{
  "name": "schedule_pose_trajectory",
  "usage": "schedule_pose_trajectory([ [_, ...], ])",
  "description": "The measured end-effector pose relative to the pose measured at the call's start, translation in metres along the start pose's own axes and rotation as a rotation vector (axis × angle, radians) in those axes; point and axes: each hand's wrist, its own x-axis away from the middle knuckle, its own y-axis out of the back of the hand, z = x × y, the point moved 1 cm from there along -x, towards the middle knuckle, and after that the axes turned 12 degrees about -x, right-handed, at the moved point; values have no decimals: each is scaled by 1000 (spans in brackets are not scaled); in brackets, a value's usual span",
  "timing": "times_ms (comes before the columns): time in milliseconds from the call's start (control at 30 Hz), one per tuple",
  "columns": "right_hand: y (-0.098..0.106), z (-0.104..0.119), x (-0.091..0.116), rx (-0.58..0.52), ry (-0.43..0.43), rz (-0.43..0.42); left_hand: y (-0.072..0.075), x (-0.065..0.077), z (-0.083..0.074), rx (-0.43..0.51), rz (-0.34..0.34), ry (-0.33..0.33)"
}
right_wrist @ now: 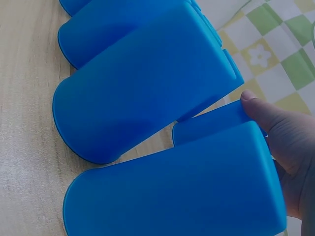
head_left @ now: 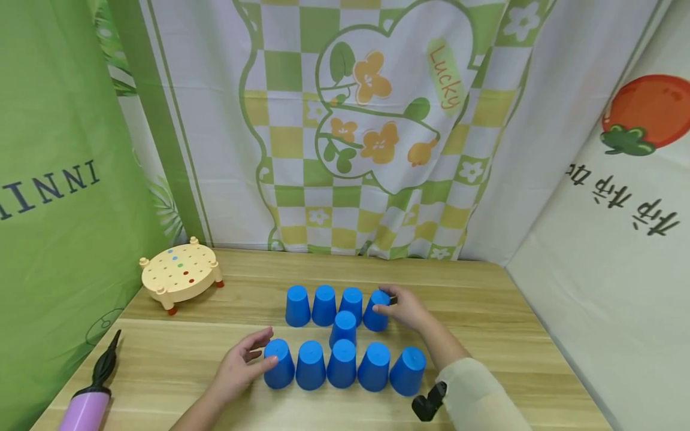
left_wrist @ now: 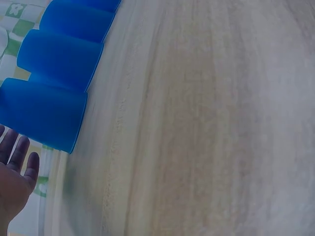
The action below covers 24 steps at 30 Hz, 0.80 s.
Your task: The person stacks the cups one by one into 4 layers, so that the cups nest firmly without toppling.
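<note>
Hands apart over a wooden tabletop (head_left: 463, 293), right hand (head_left: 406, 308) holding an upturned blue cup (head_left: 375, 321) at the far row's right end, left hand (head_left: 239, 366) with fingers loosely extended beside the near row's leftmost cup (head_left: 280, 372), another cup (head_left: 343, 328) between both hands.

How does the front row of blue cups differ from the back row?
The front row has five cups; the back row has four. The left hand is at the front row's left end, while the right hand is at the back row's right end. The back row stands nearer the patterned curtain; the front row is farther. Both consist of upside-down blue cups.
</note>
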Motion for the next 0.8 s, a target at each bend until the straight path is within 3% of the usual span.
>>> schedule_pose_trajectory([
  [433, 3, 3, 10, -50, -21, -17, -2, 2, 0, 19, 67, 15],
  [800, 16, 4, 34, -109, 81, -30, 2, -1, -7, -12, 32, 60],
])
